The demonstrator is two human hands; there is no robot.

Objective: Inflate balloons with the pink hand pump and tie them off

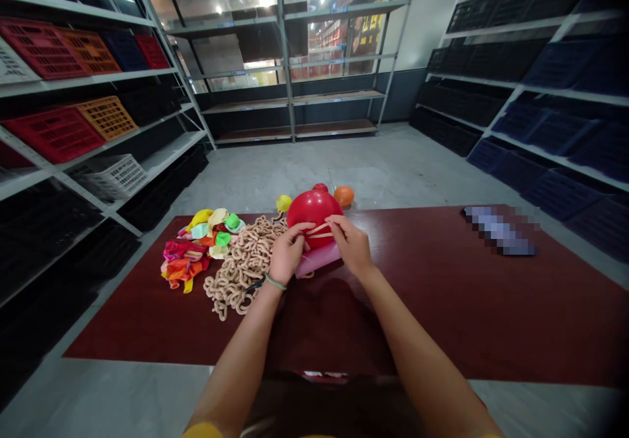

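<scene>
Two hands, the left hand (289, 251) and the right hand (351, 245), meet at the lower front of a big, glossy red inflated balloon (314, 209), and from my remote seat on the head camera I read both as narrow pinches, fingers drawn in rather than spread. A thin tan rubber strand (319, 230) runs across the balloon between them, though from this single angle I can't be fully sure how many strands there are, or how each one is gripped. A flat pink rubber piece (317, 259) lies under the balloon's lower edge, beside the right wrist. To do this well, I'd keep the pressure on the finger pads, avoid nails on the taut skin, and keep both pulls even so the rubber doesn't slip. A narrow green wristband (275, 283) circles the left wrist. Just left of the hands lies a heap of looped tan rubber strands (244, 264), then a bright pile of deflated multicoloured balloons (189, 255). Beyond stand a small yellow balloon (284, 203), a small orange balloon (343, 196) and a smaller red balloon (320, 188). All of it sits on a dark red wooden tabletop (442, 281), with a pixelated, unreadable object (498, 230) off to the right. Grey metal shelves (339, 94) stand beyond, and red plastic crates (42, 48) fill the left-hand racks.
</scene>
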